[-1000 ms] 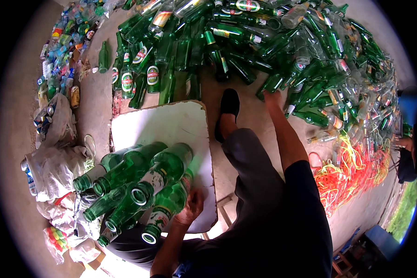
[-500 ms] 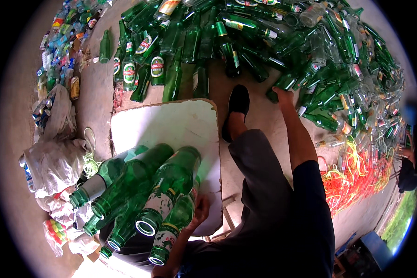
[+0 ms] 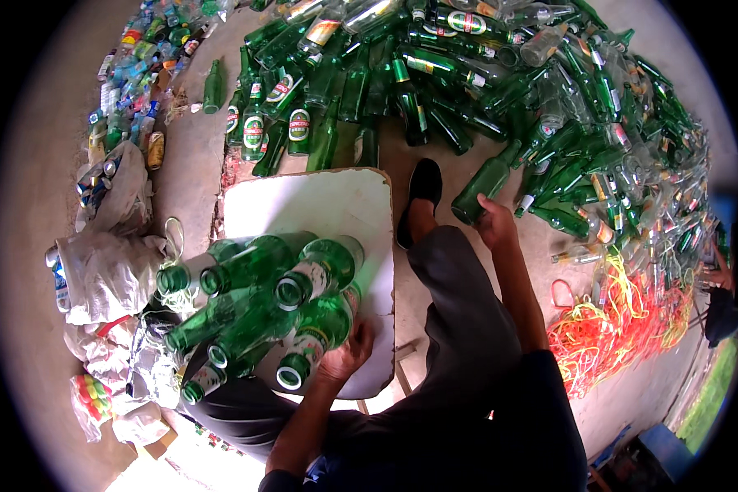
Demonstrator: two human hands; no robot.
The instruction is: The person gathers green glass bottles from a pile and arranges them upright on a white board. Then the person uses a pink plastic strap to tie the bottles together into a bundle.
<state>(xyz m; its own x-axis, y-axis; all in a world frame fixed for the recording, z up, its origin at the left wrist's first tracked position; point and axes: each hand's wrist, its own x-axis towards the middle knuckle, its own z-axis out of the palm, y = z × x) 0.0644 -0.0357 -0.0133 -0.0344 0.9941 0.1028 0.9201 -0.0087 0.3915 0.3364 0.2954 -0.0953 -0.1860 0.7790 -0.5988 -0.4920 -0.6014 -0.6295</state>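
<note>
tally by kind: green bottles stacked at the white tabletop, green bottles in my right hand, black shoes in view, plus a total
Stacked green bottles, by the necks showing: 7
Green bottle in the right hand: 1
Black shoe: 1
Total: 9

Smooth, glossy green glass forms the bottle cluster (image 3: 261,264) at 8 o'clock and the single bottle (image 3: 482,187) at 2 o'clock. The tabletop (image 3: 303,197) at 10 o'clock looks smooth, its edge roughly chipped; the bag (image 3: 115,275) at 9 o'clock is crinkled plastic, the trousers (image 3: 467,295) matt cloth.
</note>
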